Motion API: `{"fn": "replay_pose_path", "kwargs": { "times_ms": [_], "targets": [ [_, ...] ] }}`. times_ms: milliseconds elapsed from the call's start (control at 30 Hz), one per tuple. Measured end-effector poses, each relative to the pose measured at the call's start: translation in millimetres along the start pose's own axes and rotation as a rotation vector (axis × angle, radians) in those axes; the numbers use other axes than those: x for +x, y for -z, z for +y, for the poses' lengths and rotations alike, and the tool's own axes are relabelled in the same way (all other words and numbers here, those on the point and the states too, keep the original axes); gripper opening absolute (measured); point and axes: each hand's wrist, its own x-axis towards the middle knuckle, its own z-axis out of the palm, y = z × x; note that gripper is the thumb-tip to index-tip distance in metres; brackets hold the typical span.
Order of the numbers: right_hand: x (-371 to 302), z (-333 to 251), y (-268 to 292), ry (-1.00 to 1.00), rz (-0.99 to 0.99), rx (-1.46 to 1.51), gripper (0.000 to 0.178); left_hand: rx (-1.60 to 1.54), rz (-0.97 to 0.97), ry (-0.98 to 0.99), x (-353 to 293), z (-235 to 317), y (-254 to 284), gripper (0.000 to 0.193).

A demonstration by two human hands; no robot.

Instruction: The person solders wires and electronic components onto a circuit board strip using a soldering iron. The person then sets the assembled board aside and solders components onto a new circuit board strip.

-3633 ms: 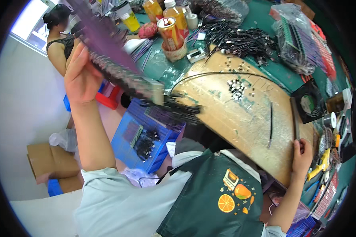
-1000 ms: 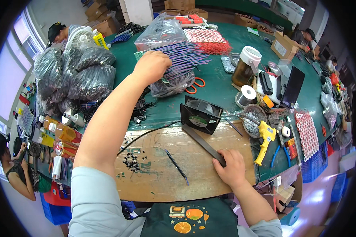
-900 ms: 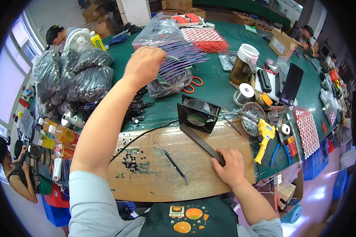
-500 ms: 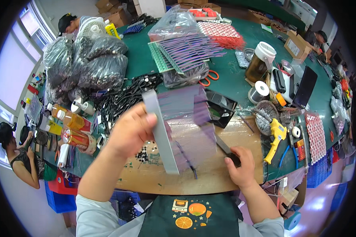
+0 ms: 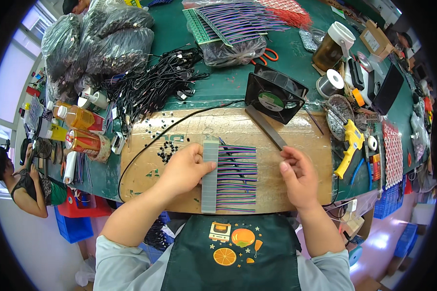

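My left hand [image 5: 192, 166] pinches a pale grey-green strip panel [image 5: 210, 194] by its upper part. Thin multicoloured wires [image 5: 238, 186] run rightward from the panel in close rows, flat over the wooden board. A dark, thin cord piece lies among them. To the right, my right hand [image 5: 301, 177] is loosely curled with thumb and fingers apart. Its fingertips are at the near end of a flat grey metal bar [image 5: 266, 128], which lies slanting on the board; whether they touch it is hard to tell.
A black cooling fan [image 5: 277, 94] stands at the board's [image 5: 145, 186] far edge, its cable curving left. Small black parts [image 5: 167, 151] lie scattered left of the panel. A yellow glue gun [image 5: 349, 148] is at right, bottles and a can [image 5: 82, 140] at left, black cables [image 5: 150, 82] behind.
The panel with its wires has come down from a blurred, raised position to lie on the board. The metal bar now lies by the fan, and my right hand's grip has loosened.
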Motion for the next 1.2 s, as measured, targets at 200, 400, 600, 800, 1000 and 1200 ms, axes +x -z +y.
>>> {"fn": "replay_pose_path", "kwargs": {
  "times_ms": [200, 400, 600, 800, 1000, 1200],
  "targets": [
    [16.7, -12.6, 17.9, 0.286, 0.086, -0.814, 0.035, 0.353, 0.104, -0.147, 15.3, -17.3, -1.9, 0.02],
    [26.2, 2.2, 19.3, 0.272, 0.017, -0.998, 0.033, 0.298, 0.035, -0.12, 18.6, -5.1, -0.4, 0.02],
    [42.2, 2.0, 25.4, 0.269, -0.109, -0.957, 0.028, -0.196, -0.073, -0.287, -37.6, 55.4, 32.4, 0.019],
    [20.7, -29.1, 33.0, 0.108, -0.143, -0.738, 0.026, 0.475, 0.25, -1.251, -69.3, 76.3, 44.4, 0.022],
    [-21.2, -50.6, 60.4, 0.089, 0.121, -0.706, 0.025, 0.793, 0.472, -1.68, -17.7, 14.4, -1.2, 0.016],
    [-29.8, -54.4, 70.9, 0.21, 0.247, -0.679, 0.024, 0.876, 0.3, -1.512, -2.1, -10.7, -38.7, 0.019]
  ]
}}
